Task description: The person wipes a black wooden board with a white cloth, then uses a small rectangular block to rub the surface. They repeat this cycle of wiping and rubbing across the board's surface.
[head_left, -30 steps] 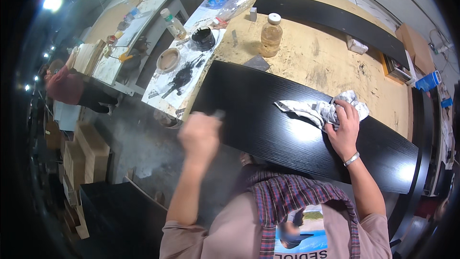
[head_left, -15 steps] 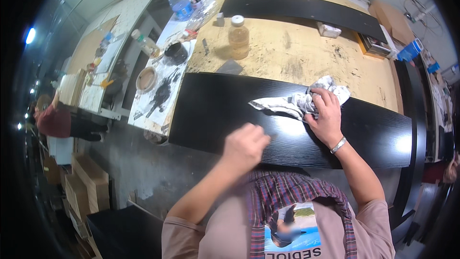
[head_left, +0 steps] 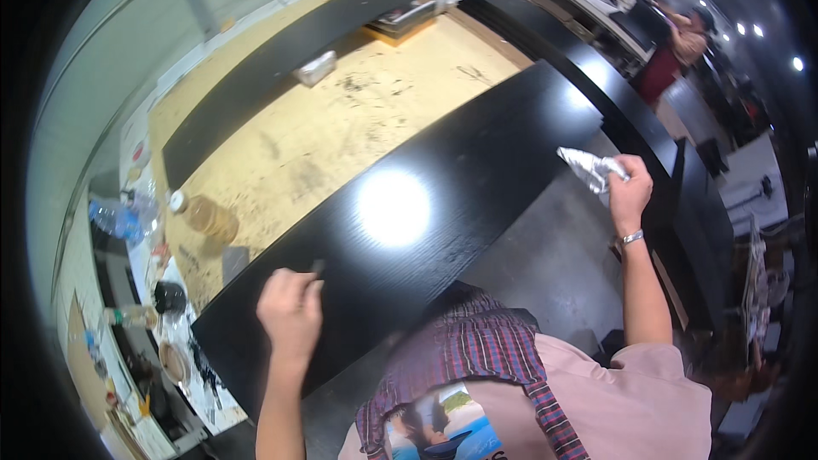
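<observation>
A long glossy black panel [head_left: 443,170] with a fine wood grain lies along the near side of the worktable. My right hand [head_left: 630,192] is past the panel's near edge at the right, closed on a bunched white-and-grey rag [head_left: 588,169] that hangs clear of the surface. Over the left part of the panel, my left hand [head_left: 290,311] is closed. A small dark piece [head_left: 318,267] sticks out between its thumb and fingers; its kind is too small to make out.
Behind lies a second black panel [head_left: 281,64], propped on a small white block [head_left: 316,69] and a box [head_left: 400,21]. A bottle of amber liquid [head_left: 209,218] and a dark pot [head_left: 169,296] stand left. More black boards [head_left: 588,68] lie right; another person [head_left: 669,51] is beyond.
The view has swung to the right. My right hand has lifted the rag off the panel and carried it right. My left hand is now over the panel's left part.
</observation>
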A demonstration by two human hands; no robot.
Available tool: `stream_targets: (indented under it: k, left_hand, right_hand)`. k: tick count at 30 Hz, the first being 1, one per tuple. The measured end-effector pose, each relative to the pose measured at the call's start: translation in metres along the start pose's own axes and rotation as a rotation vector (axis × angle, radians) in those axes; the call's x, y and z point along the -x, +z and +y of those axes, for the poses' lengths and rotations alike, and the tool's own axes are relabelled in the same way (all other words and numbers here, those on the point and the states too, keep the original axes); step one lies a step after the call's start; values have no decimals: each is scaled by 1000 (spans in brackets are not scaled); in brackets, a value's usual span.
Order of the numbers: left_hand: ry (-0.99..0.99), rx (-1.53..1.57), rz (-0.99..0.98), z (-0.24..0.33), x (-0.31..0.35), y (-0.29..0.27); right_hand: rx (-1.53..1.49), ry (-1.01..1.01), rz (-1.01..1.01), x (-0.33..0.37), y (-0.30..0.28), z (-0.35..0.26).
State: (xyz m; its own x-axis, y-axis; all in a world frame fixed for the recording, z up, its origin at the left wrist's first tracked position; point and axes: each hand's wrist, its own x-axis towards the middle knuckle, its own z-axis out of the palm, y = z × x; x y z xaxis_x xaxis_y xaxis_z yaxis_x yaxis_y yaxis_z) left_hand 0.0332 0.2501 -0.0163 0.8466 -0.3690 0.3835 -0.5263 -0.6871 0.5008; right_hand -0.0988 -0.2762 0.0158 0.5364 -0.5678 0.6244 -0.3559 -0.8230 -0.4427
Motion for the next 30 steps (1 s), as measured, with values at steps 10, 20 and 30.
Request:
stream_targets:
  k: [10,20,30]
  left_hand:
    - [3,-64,66,63,-131,122]
    - [308,299,-115,254,-163,261]
    - [481,314,-330,316,-186,307]
  right_hand:
    - [403,562,-703,125,42,136]
    - [437,322,-1077,81,139,294]
    - [255,320,-1332,119,182,434]
